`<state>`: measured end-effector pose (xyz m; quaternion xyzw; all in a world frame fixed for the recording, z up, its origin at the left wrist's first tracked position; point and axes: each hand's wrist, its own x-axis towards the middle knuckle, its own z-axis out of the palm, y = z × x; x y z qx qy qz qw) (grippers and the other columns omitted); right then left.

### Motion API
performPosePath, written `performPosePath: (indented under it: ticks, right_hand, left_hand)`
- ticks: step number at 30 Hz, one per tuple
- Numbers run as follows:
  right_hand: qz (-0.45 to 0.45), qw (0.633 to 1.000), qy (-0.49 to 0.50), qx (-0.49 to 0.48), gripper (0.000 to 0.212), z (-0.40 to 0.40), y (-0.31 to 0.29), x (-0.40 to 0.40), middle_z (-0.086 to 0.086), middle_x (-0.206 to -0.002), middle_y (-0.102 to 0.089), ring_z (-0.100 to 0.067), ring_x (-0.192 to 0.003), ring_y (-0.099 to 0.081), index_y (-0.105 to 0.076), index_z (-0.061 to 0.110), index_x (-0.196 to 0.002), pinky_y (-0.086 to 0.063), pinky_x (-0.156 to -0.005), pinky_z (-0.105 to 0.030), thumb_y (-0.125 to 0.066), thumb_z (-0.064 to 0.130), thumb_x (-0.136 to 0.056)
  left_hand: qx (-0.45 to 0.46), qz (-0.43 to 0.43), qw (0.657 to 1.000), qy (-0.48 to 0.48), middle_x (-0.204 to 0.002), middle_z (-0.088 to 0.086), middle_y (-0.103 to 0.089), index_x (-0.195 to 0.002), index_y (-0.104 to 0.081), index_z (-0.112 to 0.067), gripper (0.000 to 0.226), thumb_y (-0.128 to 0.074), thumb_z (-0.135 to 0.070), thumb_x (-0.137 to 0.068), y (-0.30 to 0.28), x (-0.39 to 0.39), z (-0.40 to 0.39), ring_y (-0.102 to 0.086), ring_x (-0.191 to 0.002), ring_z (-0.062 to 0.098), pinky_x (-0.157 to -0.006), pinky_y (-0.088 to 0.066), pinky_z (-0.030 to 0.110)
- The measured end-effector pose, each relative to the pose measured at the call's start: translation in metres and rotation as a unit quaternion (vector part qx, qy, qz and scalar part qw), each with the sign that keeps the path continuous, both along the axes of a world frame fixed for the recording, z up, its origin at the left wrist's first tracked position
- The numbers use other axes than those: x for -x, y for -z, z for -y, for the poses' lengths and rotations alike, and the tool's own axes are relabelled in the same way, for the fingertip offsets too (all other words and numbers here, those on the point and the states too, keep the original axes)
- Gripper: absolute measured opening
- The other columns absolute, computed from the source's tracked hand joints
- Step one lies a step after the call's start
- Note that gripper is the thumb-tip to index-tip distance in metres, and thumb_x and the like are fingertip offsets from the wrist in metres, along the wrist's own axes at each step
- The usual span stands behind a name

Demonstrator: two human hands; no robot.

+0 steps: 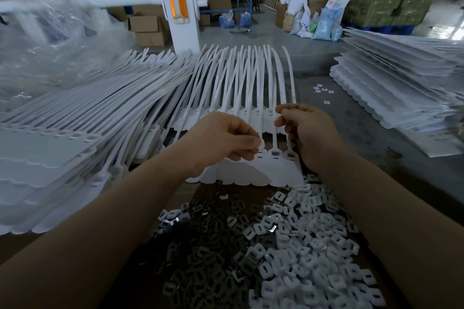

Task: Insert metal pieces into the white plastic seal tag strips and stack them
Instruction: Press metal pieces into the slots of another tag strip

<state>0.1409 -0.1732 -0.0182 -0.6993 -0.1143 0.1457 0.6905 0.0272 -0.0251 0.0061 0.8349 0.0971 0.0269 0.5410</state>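
Hovering over the grey work surface (364,138), both hands worked at a joined sheet of white plastic seal tag strips (251,173) whose long tails ran away toward twelve o'clock. The left hand (221,143) had its grip pinched together on a small white square insert (262,144), poised just above the slotted heads. The right hand (308,133) was curled, thumb and forefinger together near one tail; whether it actually clamped that tail, I couldn't tell. The open slots lay toward three o'clock of the left fingertips, closer to that hand. Loose dark metal pieces (200,258) and white plastic caps (313,246) were heaped at six o'clock, finished stacks at nine.
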Motion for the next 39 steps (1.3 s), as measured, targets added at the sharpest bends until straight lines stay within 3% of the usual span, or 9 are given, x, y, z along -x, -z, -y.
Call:
performPosePath:
  ticks: [7,11,17,20,24,27,32,36,39]
  right_hand:
    - [0.008,1.0,-0.012,-0.013,0.014,0.0,-0.001,0.003,0.005,-0.067,-0.067,-0.005,-0.06,-0.049,-0.07,0.015,-0.092,-0.04,-0.056,-0.019,-0.056,0.014,-0.095]
    - [0.113,0.991,-0.067,0.023,0.014,0.002,-0.002,0.012,0.005,-0.07,-0.065,0.004,-0.056,-0.054,-0.072,0.017,-0.083,-0.043,-0.052,-0.013,-0.063,0.021,-0.093]
    - [0.204,0.967,-0.132,0.072,0.01,0.002,-0.003,0.018,0.002,-0.071,-0.067,-0.001,-0.061,-0.059,-0.071,0.013,-0.08,-0.046,-0.057,-0.012,-0.069,0.018,-0.089]
    - [0.213,0.964,-0.143,0.075,0.01,0.003,-0.002,0.019,0.007,-0.064,-0.066,0.003,-0.055,-0.056,-0.07,0.015,-0.079,-0.043,-0.054,-0.009,-0.069,0.016,-0.089]
    - [0.211,0.963,-0.147,0.076,0.009,0.003,-0.001,0.018,0.005,-0.067,-0.068,0.0,-0.059,-0.06,-0.071,0.015,-0.079,-0.046,-0.058,-0.011,-0.069,0.015,-0.089]
    - [0.199,0.967,-0.142,0.07,0.014,0.001,0.0,0.019,0.007,-0.065,-0.067,0.002,-0.058,-0.059,-0.07,0.015,-0.077,-0.044,-0.056,-0.01,-0.066,0.013,-0.09]
    - [0.127,0.99,-0.021,0.049,0.016,-0.004,0.003,0.015,0.006,-0.074,-0.063,0.005,-0.052,-0.053,-0.07,0.017,-0.087,-0.044,-0.048,-0.015,-0.057,0.021,-0.096]
    - [0.063,0.997,0.028,0.019,0.021,-0.005,0.003,0.011,0.004,-0.076,-0.061,0.004,-0.047,-0.048,-0.07,0.015,-0.092,-0.038,-0.039,-0.012,-0.051,0.02,-0.099]
    - [0.036,0.998,0.045,0.0,0.023,-0.005,0.002,0.009,0.003,-0.076,-0.06,-0.002,-0.056,-0.046,-0.071,0.016,-0.089,-0.038,-0.046,-0.016,-0.05,0.019,-0.099]
  left_hand:
    - [0.124,-0.026,0.991,-0.035,-0.085,0.007,-0.077,-0.09,-0.071,-0.009,0.005,-0.071,-0.013,-0.088,0.0,0.001,0.001,-0.073,-0.074,0.013,-0.058,-0.053,0.018]
    - [0.151,-0.018,0.986,-0.061,-0.088,0.006,-0.077,-0.095,-0.07,-0.007,0.008,-0.07,-0.013,-0.088,0.001,0.001,0.003,-0.074,-0.08,0.015,-0.061,-0.055,0.018]
    - [0.198,0.011,0.977,-0.083,-0.09,0.008,-0.077,-0.099,-0.067,-0.004,0.014,-0.069,-0.012,-0.088,0.004,0.001,0.005,-0.075,-0.083,0.017,-0.062,-0.055,0.017]
    - [0.157,0.015,0.984,-0.084,-0.087,0.005,-0.077,-0.098,-0.069,-0.007,0.012,-0.07,-0.013,-0.088,0.006,0.0,0.006,-0.073,-0.078,0.011,-0.06,-0.053,0.016]
    - [-0.012,0.084,0.993,-0.077,-0.074,-0.005,-0.074,-0.096,-0.073,-0.012,0.011,-0.074,-0.013,-0.086,0.007,-0.001,0.003,-0.066,-0.064,0.001,-0.061,-0.05,0.013]
    - [-0.083,0.11,0.988,-0.066,-0.073,-0.007,-0.074,-0.088,-0.076,-0.017,0.006,-0.076,-0.014,-0.083,0.006,-0.002,0.004,-0.068,-0.065,0.001,-0.062,-0.052,0.014]
    - [-0.075,0.085,0.991,-0.077,-0.073,-0.005,-0.075,-0.088,-0.073,-0.021,0.01,-0.075,-0.013,-0.082,0.008,-0.009,0.009,-0.072,-0.071,0.011,-0.072,-0.06,0.03]
    - [-0.063,0.066,0.994,-0.062,-0.07,-0.007,-0.074,-0.087,-0.077,-0.024,0.013,-0.074,-0.012,-0.082,0.009,-0.016,0.015,-0.07,-0.066,0.005,-0.058,-0.053,0.015]
    - [-0.066,0.041,0.996,-0.047,-0.069,-0.004,-0.074,-0.084,-0.078,-0.019,0.008,-0.074,-0.011,-0.083,0.009,-0.022,0.021,-0.069,-0.061,0.004,-0.054,-0.05,0.013]
